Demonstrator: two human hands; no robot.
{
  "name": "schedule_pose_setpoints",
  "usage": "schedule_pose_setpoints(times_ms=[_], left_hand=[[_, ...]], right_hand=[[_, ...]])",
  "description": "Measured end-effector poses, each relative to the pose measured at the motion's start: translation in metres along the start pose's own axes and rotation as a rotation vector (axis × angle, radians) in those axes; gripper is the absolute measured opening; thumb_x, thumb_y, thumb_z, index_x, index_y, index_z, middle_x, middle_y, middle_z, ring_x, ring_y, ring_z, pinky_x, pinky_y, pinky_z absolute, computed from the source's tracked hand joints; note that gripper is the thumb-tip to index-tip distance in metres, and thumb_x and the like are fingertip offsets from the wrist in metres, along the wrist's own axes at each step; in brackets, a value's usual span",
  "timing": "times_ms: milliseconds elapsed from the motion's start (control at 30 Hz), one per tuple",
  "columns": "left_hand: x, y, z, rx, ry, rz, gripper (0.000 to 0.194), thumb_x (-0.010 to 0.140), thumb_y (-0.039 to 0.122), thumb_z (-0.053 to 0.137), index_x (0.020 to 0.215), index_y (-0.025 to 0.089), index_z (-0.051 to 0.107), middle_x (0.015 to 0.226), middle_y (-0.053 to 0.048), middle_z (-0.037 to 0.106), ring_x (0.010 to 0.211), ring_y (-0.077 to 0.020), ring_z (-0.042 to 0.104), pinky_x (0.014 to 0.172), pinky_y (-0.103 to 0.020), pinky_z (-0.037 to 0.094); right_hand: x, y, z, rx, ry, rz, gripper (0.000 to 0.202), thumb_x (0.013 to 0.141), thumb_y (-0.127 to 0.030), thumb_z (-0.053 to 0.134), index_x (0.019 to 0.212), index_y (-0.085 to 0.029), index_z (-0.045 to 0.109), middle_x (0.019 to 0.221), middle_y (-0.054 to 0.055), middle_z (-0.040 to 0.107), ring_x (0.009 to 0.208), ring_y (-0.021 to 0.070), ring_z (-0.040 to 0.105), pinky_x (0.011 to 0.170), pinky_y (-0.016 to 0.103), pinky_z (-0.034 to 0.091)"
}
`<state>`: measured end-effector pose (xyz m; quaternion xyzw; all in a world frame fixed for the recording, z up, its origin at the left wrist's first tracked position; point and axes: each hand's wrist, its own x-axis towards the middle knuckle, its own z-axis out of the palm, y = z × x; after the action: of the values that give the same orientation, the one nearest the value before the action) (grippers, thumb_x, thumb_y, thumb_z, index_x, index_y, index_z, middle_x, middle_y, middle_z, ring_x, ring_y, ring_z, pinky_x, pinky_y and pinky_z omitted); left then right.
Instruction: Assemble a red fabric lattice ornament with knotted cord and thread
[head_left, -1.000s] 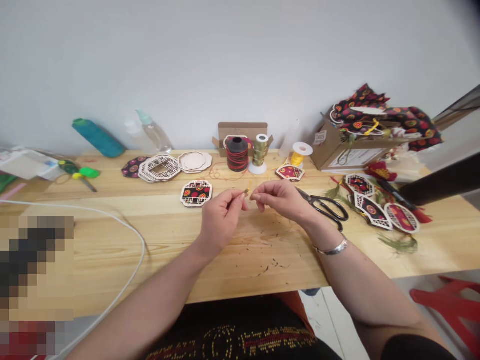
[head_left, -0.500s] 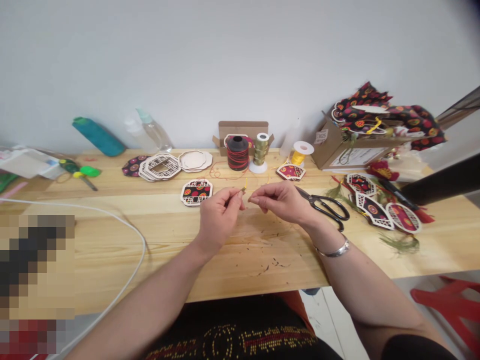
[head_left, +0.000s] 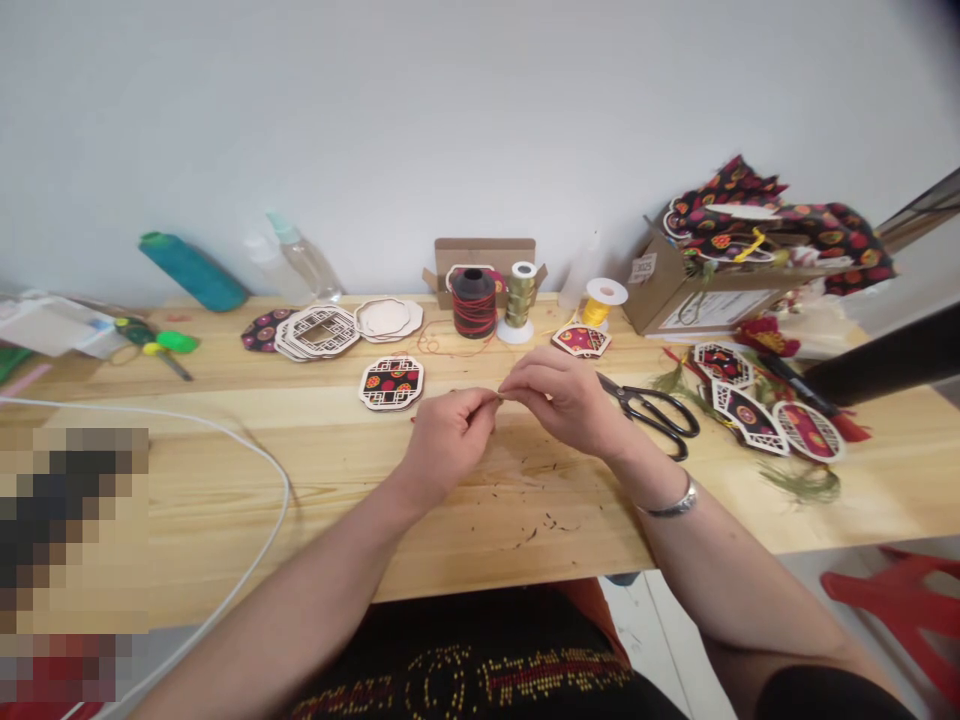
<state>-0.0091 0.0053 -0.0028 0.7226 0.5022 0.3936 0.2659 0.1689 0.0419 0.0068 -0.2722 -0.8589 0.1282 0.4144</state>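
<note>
Over the middle of the table my left hand [head_left: 452, 430] is closed in a pinch. The bit of thin yellow cord it holds is almost wholly covered by the fingers. My right hand [head_left: 559, 402] pinches at the same spot, its fingertips touching those of the left; what lies between them is too small to make out. Just left of my hands lies a white-framed fabric pendant [head_left: 391, 384]. Black-handled scissors [head_left: 660, 410] rest to the right, partly behind my right hand.
Behind my hands stand a dark red thread spool [head_left: 475, 305], a gold spool [head_left: 520, 300] and a yellow spool [head_left: 598, 302]. Stacked frames [head_left: 319, 333] lie back left. Finished pendants [head_left: 750, 417] and a fabric-filled cardboard box [head_left: 697, 290] are at right. A white cable [head_left: 279, 470] curves at left.
My right hand has moved slightly up and left, bringing both sets of fingertips together. The yellow end that stuck up from my left fingers is now covered.
</note>
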Motion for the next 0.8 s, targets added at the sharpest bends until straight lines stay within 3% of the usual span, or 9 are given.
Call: schedule_pose_setpoints(times_ms=[133, 433, 667, 800], left_hand=[[-0.001, 0.0, 0.0, -0.038, -0.077, 0.043, 0.024, 0.086, 0.018, 0.052, 0.066, 0.017, 0.065, 0.057, 0.003, 0.061, 0.054, -0.0096, 0.055, 0.057, -0.021, 0.042], [-0.002, 0.01, -0.004, -0.258, -0.096, 0.054, 0.018, 0.085, 0.017, 0.057, 0.071, 0.016, 0.068, 0.06, 0.002, 0.065, 0.058, -0.0087, 0.059, 0.06, -0.019, 0.047], [0.003, 0.009, -0.007, -0.297, 0.047, -0.088, 0.023, 0.085, 0.023, 0.057, 0.065, 0.017, 0.065, 0.062, 0.001, 0.065, 0.062, -0.0104, 0.059, 0.064, -0.021, 0.048], [0.004, 0.006, -0.005, -0.237, 0.137, -0.097, 0.023, 0.084, 0.023, 0.056, 0.063, 0.017, 0.062, 0.059, 0.001, 0.062, 0.06, -0.0107, 0.057, 0.061, -0.021, 0.047]], right_hand=[[0.001, 0.006, -0.001, 0.11, -0.013, 0.069, 0.015, 0.09, -0.013, 0.057, 0.081, -0.016, 0.068, 0.082, 0.005, 0.065, 0.076, 0.0128, 0.06, 0.07, 0.025, 0.048], [0.001, 0.022, 0.001, 0.448, -0.078, 0.444, 0.011, 0.081, -0.022, 0.065, 0.073, -0.015, 0.069, 0.069, 0.001, 0.066, 0.065, 0.011, 0.055, 0.062, 0.024, 0.043], [0.002, 0.01, 0.001, 0.456, -0.162, 0.495, 0.02, 0.083, -0.029, 0.062, 0.073, -0.013, 0.068, 0.059, -0.003, 0.054, 0.054, 0.0075, 0.041, 0.052, 0.022, 0.033], [0.003, -0.001, -0.002, 0.425, -0.169, 0.47, 0.018, 0.085, -0.026, 0.06, 0.076, -0.013, 0.068, 0.063, -0.002, 0.058, 0.056, 0.0076, 0.043, 0.054, 0.021, 0.035]])
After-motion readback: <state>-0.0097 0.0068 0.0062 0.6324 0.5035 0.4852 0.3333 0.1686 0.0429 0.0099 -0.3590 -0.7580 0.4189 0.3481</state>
